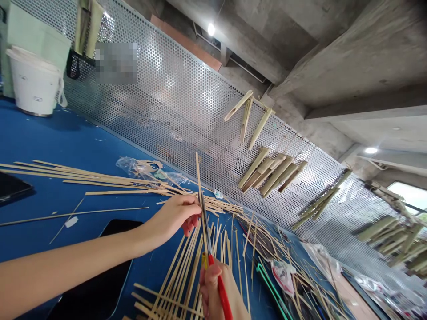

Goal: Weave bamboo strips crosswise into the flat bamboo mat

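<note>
"While held up like that, pointing which way, the thin bamboo strip (199,178)?"

"Upward, long axis nearly straight and tilted slightly off vertical in the head view, top end free above the table, lower length running down between both hands."

"And the left hand (173,218)?"

"Not spread at all: thumb and curled fingers (189,226) pressed together, pinching the strip partway along its length (fingertips only partly showing behind the thumb)."

"The right hand (213,284)?"

"Closed around a red-handled blade (219,286), low in the view, with the dark metal part (204,220) angled up against the strip, touching it just below the left-hand pinch. Exact kind of tool? Impossible to tell from this view."

"And around them?"

"Loose bamboo strips (173,271) fanned out beneath both hands on a blue table (43,138), a dark flat slab (96,280) under the left forearm, a crumpled clear plastic bag (147,166) among longer strips. Beyond the table edge, a perforated metal screen (187,133) with bamboo pieces (263,173) hanging on it, and a white bucket (33,84) off in the far corner."
</note>
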The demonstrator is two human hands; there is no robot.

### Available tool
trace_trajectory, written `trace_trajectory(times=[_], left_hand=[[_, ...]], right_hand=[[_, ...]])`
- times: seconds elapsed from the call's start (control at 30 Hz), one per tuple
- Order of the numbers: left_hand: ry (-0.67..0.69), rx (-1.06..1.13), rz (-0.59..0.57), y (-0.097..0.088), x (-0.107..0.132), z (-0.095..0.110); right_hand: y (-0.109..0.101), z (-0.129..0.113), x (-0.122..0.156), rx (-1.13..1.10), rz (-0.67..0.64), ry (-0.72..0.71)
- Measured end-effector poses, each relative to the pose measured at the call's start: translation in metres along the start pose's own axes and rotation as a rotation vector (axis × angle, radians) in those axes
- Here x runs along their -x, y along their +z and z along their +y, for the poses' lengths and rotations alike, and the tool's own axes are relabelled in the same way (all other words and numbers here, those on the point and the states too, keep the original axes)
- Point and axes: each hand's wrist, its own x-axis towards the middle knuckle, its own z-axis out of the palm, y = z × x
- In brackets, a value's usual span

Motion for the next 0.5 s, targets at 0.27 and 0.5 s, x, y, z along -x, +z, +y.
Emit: trace_trajectory(times=[0.27, 0.5], left_hand=[[0.059, -0.089, -0.008, -0.019, -0.009, 0.009], [0.122, -0.122, 0.0, -0.017, -0.005, 0.002]], right_hand=[[-0.008, -0.005, -0.012, 0.235, 0.038, -0.147], [-0.005, 0.004, -0.007, 0.244, 0.067, -0.132]])
